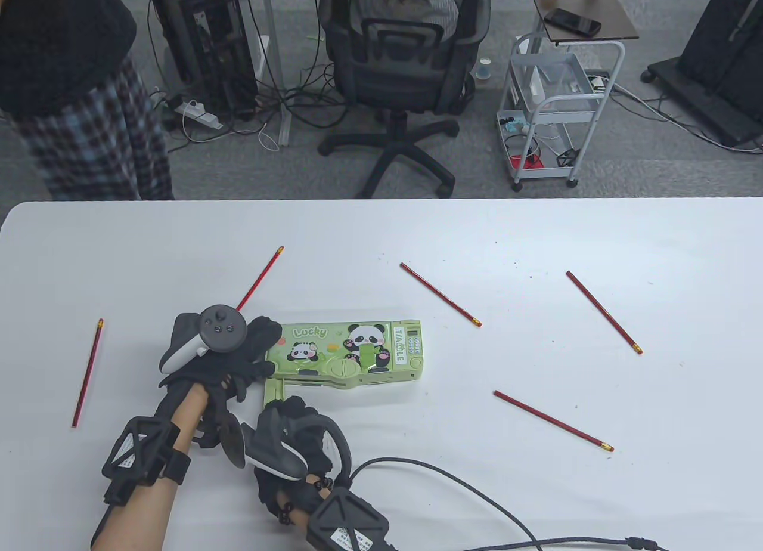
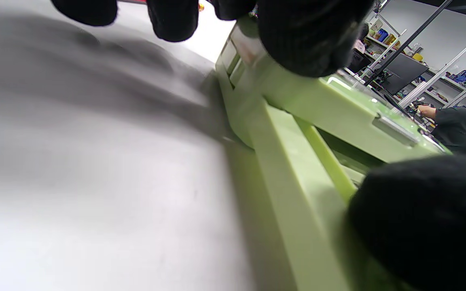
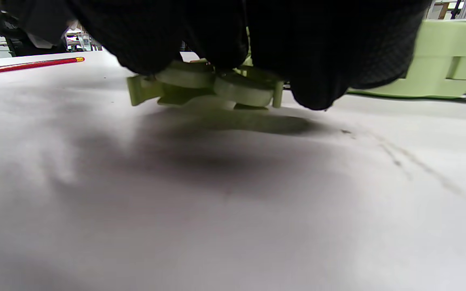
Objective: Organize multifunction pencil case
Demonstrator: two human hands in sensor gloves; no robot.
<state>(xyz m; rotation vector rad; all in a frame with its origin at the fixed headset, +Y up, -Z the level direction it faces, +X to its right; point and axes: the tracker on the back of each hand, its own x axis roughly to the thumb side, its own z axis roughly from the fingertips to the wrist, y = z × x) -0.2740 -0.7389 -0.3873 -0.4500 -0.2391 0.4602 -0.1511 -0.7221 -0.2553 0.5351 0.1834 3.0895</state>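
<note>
On the white table (image 1: 536, 235) lie five red pencils (image 1: 440, 294) — both hands, left (image 1: 229, 360) and right (image 1: 292, 437), grip one green case (image 1: 351, 354).

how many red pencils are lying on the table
5: far left, behind the left hand, beyond the case, far right, near right. Hands may hide more.

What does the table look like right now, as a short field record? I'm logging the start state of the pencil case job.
case: green panda pencil case, flat on the white table, a side tray slid out at its near left corner
left hand: grips the case's left end
right hand: fingers on the slid-out tray
pencils: five red pencils loose on the table, none in the case that can be seen
nearest loose pencil, behind the left hand
</note>
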